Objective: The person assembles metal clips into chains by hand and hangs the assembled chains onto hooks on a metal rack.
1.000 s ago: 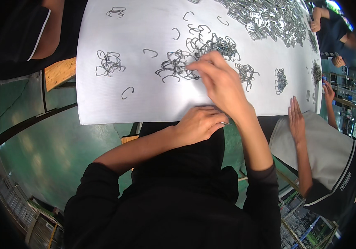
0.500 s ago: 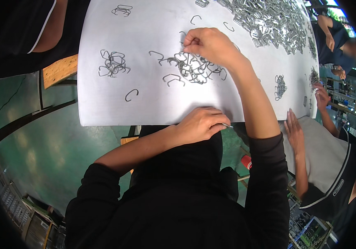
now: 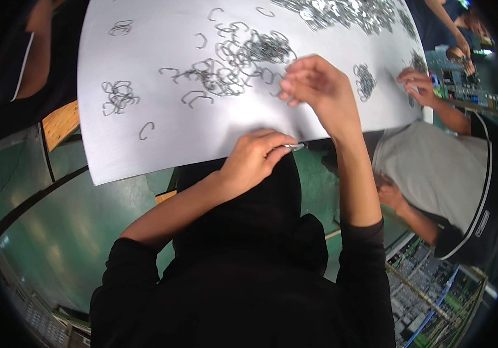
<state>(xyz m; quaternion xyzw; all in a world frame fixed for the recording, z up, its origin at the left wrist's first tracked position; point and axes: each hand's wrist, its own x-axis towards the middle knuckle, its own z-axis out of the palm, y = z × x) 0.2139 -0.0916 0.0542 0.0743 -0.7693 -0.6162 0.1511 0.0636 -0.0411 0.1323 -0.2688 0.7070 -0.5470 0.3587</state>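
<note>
My left hand (image 3: 255, 155) rests at the table's front edge, closed, with a small shiny metal piece (image 3: 296, 147) pinched between thumb and fingertips. Most of that piece is covered by the fingers. Above the table, to the right of the hook pile, hovers my right hand (image 3: 317, 87), blurred by motion. Its fingers look loosely apart, with nothing visible between them. Bent wire hooks (image 3: 220, 78) lie tangled in the middle of the white table (image 3: 162, 148). Next to them, farther back, is a denser heap of similar wire pieces (image 3: 269, 46). One loose C-shaped hook (image 3: 146, 130) sits at the left.
A big heap of metal pieces (image 3: 347, 14) covers the far right. Smaller clusters lie at the left (image 3: 119, 97) and right (image 3: 364, 82). A co-worker's hand (image 3: 417, 86) is over the table's right side; another person's arm (image 3: 37, 64) is at the upper left.
My right hand has come away from the hook pile, moving right and nearer. My left hand keeps the metal piece. The view has shifted, showing more of the heap behind the pile.
</note>
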